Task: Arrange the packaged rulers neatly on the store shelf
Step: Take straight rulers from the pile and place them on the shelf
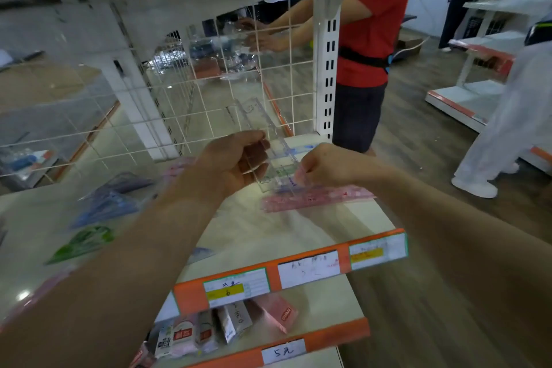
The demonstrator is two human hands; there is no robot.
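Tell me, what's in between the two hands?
A clear packaged ruler is between them. The left hand grips it, and the right hand is close by its lower end. The head view shows this.

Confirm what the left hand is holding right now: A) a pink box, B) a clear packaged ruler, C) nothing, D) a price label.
B: the left hand grips a clear packaged ruler raised above the shelf, its far end pointing toward the wire grid.
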